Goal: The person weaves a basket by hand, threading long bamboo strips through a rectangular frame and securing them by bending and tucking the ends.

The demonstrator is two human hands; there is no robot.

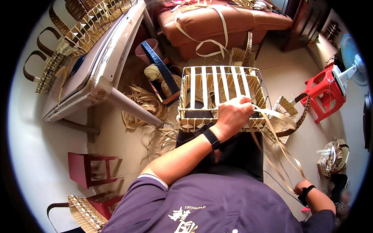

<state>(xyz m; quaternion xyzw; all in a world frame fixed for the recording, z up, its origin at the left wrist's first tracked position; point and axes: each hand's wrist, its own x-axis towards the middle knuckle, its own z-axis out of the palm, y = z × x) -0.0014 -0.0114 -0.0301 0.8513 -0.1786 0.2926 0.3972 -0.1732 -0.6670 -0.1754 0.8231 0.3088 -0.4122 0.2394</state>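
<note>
A rectangular basket frame [185, 93] of wire and pale woven strips rests on my lap, with several flat cream strips [217, 83] running across its open top. My left hand [234, 113] is closed at the near right part of the frame, pinching a pale strip against it. From there long loose strips [279, 118] trail to the right and down. One strip [297, 165] runs to my right hand [302, 186], which is held low at the far right beside my body. Its fingers look closed round the strip's end, though they are partly hidden.
Finished baskets [83, 37] with dark handles line a table [101, 62] at left. Coiled strips [140, 105] lie on the floor beside an open box [167, 83] of twine. A brown sofa [233, 27] stands ahead, a red stool [324, 91] with a fan [353, 66] at right.
</note>
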